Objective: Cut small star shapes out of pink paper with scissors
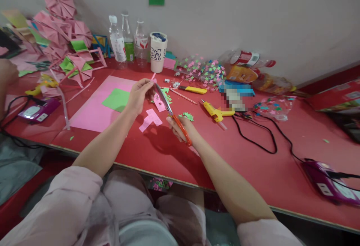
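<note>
My left hand point(139, 95) is closed in a pinch on a small pink paper strip point(159, 102) held above the red table point(225, 163). My right hand point(180, 128) grips the orange handles of a pair of scissors point(168, 109), whose blades point up-left and meet the pink strip. Pink paper offcuts point(150, 120) lie on the table just below both hands. A green paper cutout point(188, 116) lies right of the scissors.
A large pink sheet point(92, 111) with a green square point(116, 99) lies to the left. Yellow glue gun point(216, 113), yellow cutter point(194, 89), black cords point(258, 141), bottles point(118, 45), a cup point(158, 53), paper stars point(204, 71) and folded pink paper fans point(59, 24) surround the work spot.
</note>
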`<action>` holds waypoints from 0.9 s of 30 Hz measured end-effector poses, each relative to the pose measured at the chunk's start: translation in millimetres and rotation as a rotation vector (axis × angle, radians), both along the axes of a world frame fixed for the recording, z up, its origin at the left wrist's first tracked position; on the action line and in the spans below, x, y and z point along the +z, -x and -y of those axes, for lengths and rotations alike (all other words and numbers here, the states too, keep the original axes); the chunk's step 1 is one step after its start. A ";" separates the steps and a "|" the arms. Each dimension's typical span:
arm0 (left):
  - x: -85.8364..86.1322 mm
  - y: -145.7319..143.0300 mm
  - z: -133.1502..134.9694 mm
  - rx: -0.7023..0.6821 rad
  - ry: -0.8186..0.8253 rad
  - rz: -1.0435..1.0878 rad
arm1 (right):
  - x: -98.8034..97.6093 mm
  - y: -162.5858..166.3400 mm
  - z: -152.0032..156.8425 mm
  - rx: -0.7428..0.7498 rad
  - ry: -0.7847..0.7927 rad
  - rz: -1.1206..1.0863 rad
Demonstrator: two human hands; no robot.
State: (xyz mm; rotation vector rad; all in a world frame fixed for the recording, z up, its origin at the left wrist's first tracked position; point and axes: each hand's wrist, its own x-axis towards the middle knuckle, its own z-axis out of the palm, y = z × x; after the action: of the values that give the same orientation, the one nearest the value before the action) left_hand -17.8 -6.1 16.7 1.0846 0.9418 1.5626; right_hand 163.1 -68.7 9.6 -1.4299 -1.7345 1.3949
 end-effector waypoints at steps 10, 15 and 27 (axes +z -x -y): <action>1.5 3.1 -0.6 0.006 -0.038 0.021 | 2.6 -2.6 1.1 0.045 -0.006 0.009; 0.3 3.8 -1.9 0.003 -0.051 0.032 | 3.3 -2.6 2.0 0.043 -0.001 0.008; 0.6 3.3 -1.6 -0.024 -0.018 -0.052 | 2.3 -3.1 1.3 0.055 -0.010 -0.008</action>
State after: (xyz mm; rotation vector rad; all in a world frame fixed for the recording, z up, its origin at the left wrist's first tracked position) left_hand -21.1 -4.5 17.3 1.1503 0.9478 1.5323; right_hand 166.2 -69.9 12.0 -1.3790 -1.7865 1.4161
